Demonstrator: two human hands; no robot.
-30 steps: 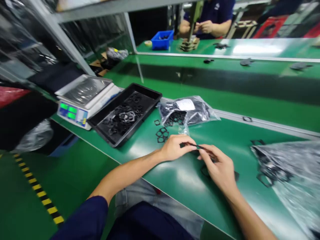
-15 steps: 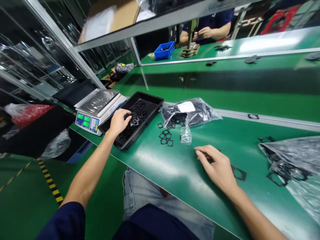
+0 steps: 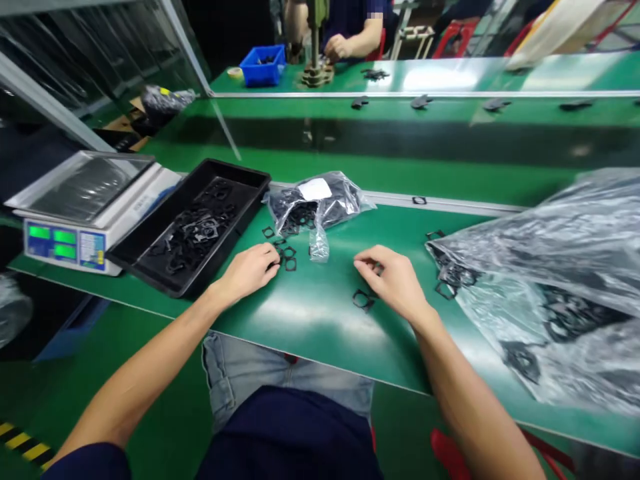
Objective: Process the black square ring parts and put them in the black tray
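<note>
My left hand (image 3: 249,271) rests on the green table with its fingers curled, the tips pinching at a small cluster of black square frames (image 3: 286,257). My right hand (image 3: 394,281) lies a little to the right, fingers bent and pressed together around a small dark piece that I cannot make out. One loose black frame (image 3: 361,300) lies on the table just left of my right wrist. A black tray (image 3: 150,250) with a heap of the same frames stands left of my left hand.
A weighing scale (image 3: 80,200) stands left of the tray. A small plastic bag (image 3: 313,203) of frames lies behind my hands, and a large bag (image 3: 550,267) to the right. Across the conveyor sit a blue bin (image 3: 263,65) and another person's hands (image 3: 337,47).
My left hand has come back from the black tray to the cluster of frames on the table. My right hand has stayed on the table. The camera has turned right and down.
</note>
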